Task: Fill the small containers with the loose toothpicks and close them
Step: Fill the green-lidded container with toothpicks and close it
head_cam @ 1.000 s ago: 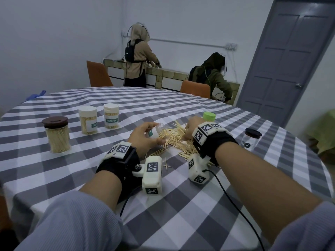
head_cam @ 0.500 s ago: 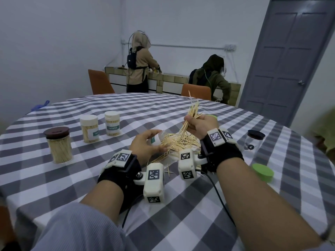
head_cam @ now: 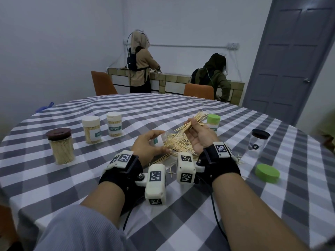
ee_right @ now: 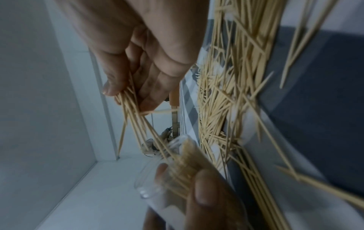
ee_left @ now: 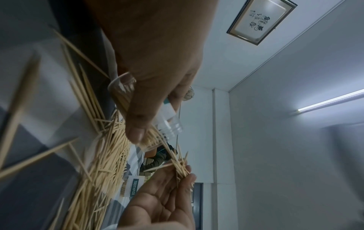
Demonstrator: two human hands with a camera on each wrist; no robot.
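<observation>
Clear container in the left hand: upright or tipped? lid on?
Tipped, no lid. The clear container lies nearly sideways in the left hand, its open mouth toward the bunch of toothpicks in the right hand.

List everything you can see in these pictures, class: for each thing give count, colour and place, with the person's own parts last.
Closed toothpick jars: four; two cream-lidded, one brown-lidded at table left, one green-lidded behind the right hand.
Empty jar: one, clear, black lid, table right.
Loose lid: one, green, table right.
Toothpick pile: one, pale wood, table centre.
Chairs: two, orange, far side.
People: two, at the back counter.
Tablecloth: one, grey-white check.
Left hand: holds a tilted clear open jar.
Right hand: pinches a toothpick bundle.
</observation>
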